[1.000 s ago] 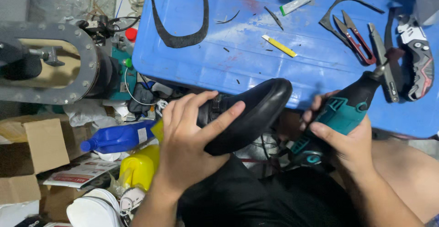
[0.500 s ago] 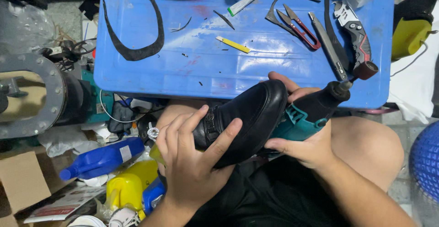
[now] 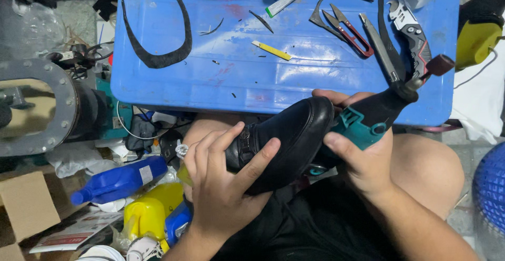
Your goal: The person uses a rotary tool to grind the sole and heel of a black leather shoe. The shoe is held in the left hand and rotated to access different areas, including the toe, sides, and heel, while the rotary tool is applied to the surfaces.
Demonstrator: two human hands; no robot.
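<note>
Black leather shoe [image 3: 284, 140] sits off the desk's [image 3: 221, 82] near edge; my left hand's [image 3: 221, 187] fingers wrap its side. Smooth, slippery I reckon. Right hand [image 3: 363, 161] fingers clasp the grinder [image 3: 379, 113].

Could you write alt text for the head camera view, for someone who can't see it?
A person's left hand holds a black leather shoe over their lap while the right hand grips a teal rotary tool. Beyond lies a blue table with red snips.
</note>
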